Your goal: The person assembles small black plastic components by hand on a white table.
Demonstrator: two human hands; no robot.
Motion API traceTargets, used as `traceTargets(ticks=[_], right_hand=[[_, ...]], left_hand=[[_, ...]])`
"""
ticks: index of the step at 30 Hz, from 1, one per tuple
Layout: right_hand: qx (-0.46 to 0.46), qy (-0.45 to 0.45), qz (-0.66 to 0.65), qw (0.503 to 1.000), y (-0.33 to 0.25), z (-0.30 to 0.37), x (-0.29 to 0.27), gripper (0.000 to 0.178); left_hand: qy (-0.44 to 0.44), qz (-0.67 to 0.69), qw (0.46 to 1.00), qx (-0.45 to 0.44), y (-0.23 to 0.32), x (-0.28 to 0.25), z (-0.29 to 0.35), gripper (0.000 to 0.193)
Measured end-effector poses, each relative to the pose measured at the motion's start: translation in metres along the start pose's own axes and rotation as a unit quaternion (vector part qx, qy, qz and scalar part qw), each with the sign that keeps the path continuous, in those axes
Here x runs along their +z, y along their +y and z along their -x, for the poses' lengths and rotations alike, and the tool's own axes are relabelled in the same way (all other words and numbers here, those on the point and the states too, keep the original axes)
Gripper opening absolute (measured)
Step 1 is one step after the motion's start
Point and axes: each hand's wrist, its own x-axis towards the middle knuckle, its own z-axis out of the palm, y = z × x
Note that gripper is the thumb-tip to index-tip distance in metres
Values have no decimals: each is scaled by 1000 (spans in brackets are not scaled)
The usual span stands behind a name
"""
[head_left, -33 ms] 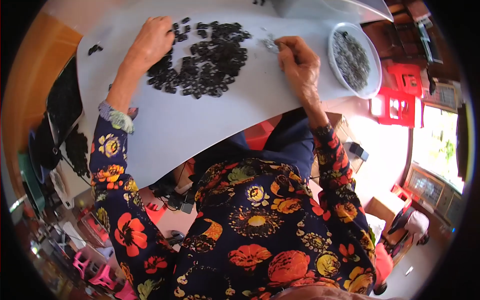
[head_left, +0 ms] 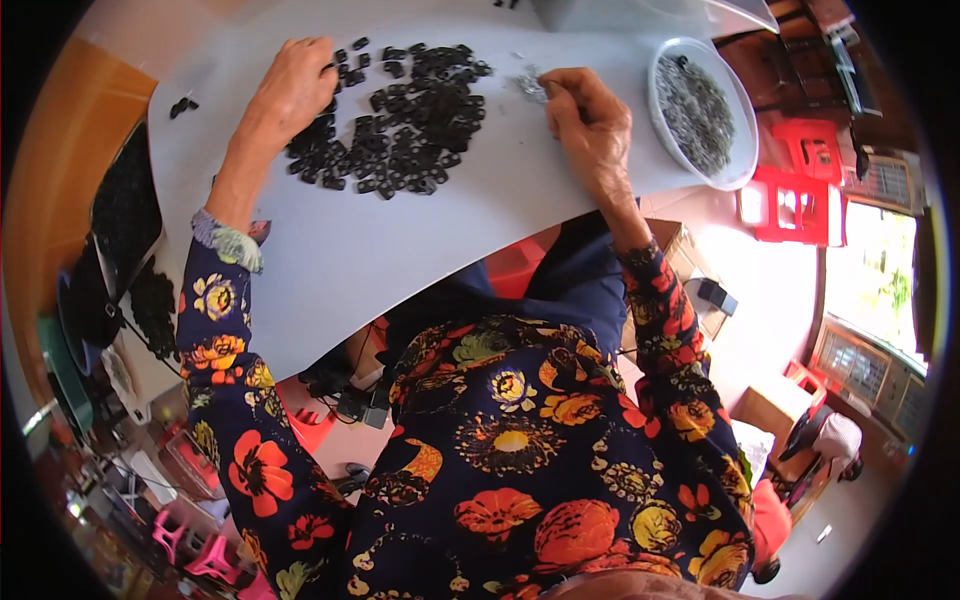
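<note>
My left hand (head_left: 292, 92) is closed, its fingers curled down at the left edge of a spread of small black plastic pieces (head_left: 430, 115). Its fingertips are partly hidden, so I cannot make out what they grip. Across the table, my right hand (head_left: 592, 125) is closed in a pinch beside a small heap of tiny silvery pieces (head_left: 526, 86). Whatever lies between that thumb and finger is too small to name. A round whitish bowl (head_left: 746, 152) full of similar silvery pieces (head_left: 694, 120) stands to the right of this hand.
The pale table (head_left: 330, 270) has a curved near edge by my lap. A few black pieces (head_left: 183, 106) lie apart at far left. A translucent bin (head_left: 640, 15) stands at the back. Red stools (head_left: 795, 205) and another person (head_left: 835, 440) are off to the right.
The view has shifted slightly, so the table and its contents sit a little further left. Both hands keep nearly the same pose and place.
</note>
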Motion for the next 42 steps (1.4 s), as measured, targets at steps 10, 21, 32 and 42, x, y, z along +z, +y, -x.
traceTargets(ticks=[10,21,32,42], right_hand=[[-114,-13,4,993,-1,4,-4,11],[-103,-33,-27,994,-10,4,5,10],[-47,-27,11,998,-14,0,1,11],[-251,-212,279,902,-1,-74,2,14]], left_hand=[[50,638,755,-144,111,10,9,13],[-6,628,770,-116,155,29,7,17],[-20,585,798,-140,168,34,20,12],[-7,604,790,-104,174,44,33,10]])
